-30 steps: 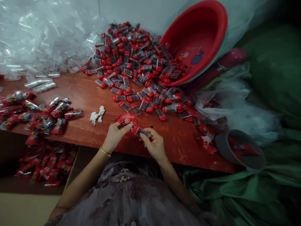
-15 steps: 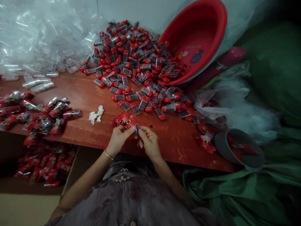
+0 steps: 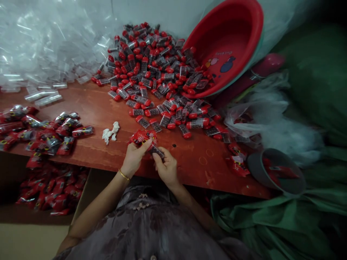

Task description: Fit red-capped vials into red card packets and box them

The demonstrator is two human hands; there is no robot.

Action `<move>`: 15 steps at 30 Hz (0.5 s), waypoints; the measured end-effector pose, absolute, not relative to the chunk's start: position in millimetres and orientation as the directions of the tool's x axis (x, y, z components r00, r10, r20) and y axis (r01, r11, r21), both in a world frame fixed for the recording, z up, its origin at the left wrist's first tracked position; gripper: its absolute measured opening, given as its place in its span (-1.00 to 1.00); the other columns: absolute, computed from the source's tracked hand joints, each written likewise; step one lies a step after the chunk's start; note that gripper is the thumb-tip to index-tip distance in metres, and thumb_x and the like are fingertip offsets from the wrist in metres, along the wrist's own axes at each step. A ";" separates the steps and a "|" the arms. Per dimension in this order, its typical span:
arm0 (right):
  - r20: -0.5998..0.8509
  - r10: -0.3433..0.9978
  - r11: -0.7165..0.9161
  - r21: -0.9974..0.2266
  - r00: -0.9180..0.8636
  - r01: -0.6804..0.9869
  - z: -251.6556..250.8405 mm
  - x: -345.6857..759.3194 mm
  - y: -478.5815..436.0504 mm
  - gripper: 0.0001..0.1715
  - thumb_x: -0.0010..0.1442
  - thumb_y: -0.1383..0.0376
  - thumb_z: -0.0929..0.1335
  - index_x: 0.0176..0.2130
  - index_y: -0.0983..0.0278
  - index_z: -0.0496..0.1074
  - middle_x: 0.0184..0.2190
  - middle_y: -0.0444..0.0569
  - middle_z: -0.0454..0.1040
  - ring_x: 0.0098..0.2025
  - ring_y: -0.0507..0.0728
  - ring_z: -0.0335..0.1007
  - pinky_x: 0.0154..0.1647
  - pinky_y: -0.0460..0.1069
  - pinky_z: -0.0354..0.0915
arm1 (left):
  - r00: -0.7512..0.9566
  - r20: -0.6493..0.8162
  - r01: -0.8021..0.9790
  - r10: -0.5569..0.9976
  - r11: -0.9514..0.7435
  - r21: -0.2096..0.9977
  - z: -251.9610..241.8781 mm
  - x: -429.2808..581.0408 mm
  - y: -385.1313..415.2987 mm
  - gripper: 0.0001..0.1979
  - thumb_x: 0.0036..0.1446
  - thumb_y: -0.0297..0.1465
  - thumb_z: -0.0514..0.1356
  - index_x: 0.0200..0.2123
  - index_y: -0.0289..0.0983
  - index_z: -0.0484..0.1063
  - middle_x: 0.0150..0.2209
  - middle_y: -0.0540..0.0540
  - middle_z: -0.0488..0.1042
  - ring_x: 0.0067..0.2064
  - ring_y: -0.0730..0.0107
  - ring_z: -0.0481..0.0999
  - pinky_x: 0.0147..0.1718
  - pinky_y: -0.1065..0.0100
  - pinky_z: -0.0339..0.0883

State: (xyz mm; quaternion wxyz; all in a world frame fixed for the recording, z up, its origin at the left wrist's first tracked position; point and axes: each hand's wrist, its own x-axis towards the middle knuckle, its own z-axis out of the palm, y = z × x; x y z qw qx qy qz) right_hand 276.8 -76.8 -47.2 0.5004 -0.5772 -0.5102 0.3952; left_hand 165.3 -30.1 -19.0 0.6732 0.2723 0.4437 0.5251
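Observation:
At the table's front edge, my left hand (image 3: 137, 157) is closed, its thumb and fingers pinching a red printed wrapper (image 3: 142, 136). My right hand (image 3: 167, 168) grips a small clear container (image 3: 157, 150) filled with dark pieces. The container slants between both hands, its upper end close to the left thumb and the wrapper. Fingers cover part of it, so I cannot tell whether that end is inside the wrapper. Beyond my hands spreads a large heap of similar clear containers (image 3: 155, 76) with red caps.
A red basin (image 3: 227, 39) leans tilted behind the heap. Filled red packets (image 3: 51, 133) lie at left, more in a box (image 3: 81, 198) below. Clear plastic sleeves (image 3: 48, 43) are piled at back left. White scraps (image 3: 110, 133) and a grey tub (image 3: 260, 169) flank my hands.
My hands have turned the small container so that more of its length shows. The right hand has shifted slightly down and left, and the left thumb has moved up along the wrapper.

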 end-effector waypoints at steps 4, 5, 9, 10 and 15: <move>0.061 0.980 0.026 -0.984 0.192 0.177 -45.8 273.1 -74.4 -0.72 0.14 0.09 0.31 -0.22 0.23 0.39 -0.61 -0.19 0.35 -0.66 -0.03 0.21 -0.61 -0.10 0.24 | 0.157 -0.351 -0.458 0.923 0.383 0.802 -20.3 170.4 -31.2 -0.64 -0.31 -0.25 0.42 -0.43 -0.36 0.52 -0.53 -0.06 0.51 -0.49 0.44 0.47 -0.47 0.42 0.37; 0.012 0.986 -0.002 -0.997 0.165 0.082 -45.6 272.1 -72.7 -0.70 0.14 0.07 0.31 -0.24 0.23 0.38 -0.59 -0.20 0.36 -0.69 -0.05 0.16 -0.65 -0.11 0.21 | 0.192 -0.345 -0.438 0.919 0.395 0.808 -20.8 170.6 -31.8 -0.64 -0.29 -0.24 0.41 -0.42 -0.37 0.53 -0.58 -0.02 0.48 -0.55 0.47 0.43 -0.56 0.44 0.33; -0.132 0.991 -0.118 -0.959 0.036 -0.258 -45.9 269.8 -68.4 -0.64 0.12 0.00 0.30 -0.28 0.24 0.35 -0.52 -0.21 0.39 -0.76 -0.13 0.03 -0.71 -0.14 0.21 | 0.307 -0.326 -0.373 0.894 0.428 0.823 -19.5 168.2 -33.1 -0.61 -0.21 -0.16 0.36 -0.37 -0.35 0.52 -0.71 0.09 0.29 -0.72 0.55 0.26 -0.79 0.49 0.15; -0.135 0.990 -0.118 -0.955 0.046 -0.272 -45.8 270.0 -68.6 -0.64 0.12 0.00 0.31 -0.28 0.24 0.35 -0.52 -0.21 0.40 -0.75 -0.13 0.04 -0.69 -0.13 0.22 | 0.295 -0.322 -0.391 0.900 0.421 0.819 -19.0 167.5 -33.2 -0.61 -0.21 -0.16 0.36 -0.39 -0.35 0.52 -0.69 0.08 0.31 -0.71 0.56 0.26 -0.78 0.50 0.16; -0.097 0.985 -0.077 -0.987 0.143 -0.143 -44.3 271.2 -72.8 -0.69 0.09 0.08 0.35 -0.26 0.25 0.37 -0.56 -0.22 0.40 -0.70 -0.09 0.18 -0.66 -0.13 0.23 | 0.148 -0.289 -0.492 0.946 0.324 0.808 -25.4 167.8 -37.8 -0.68 -0.20 -0.19 0.37 -0.55 -0.35 0.46 -0.61 0.04 0.39 -0.62 0.63 0.31 -0.63 0.54 0.24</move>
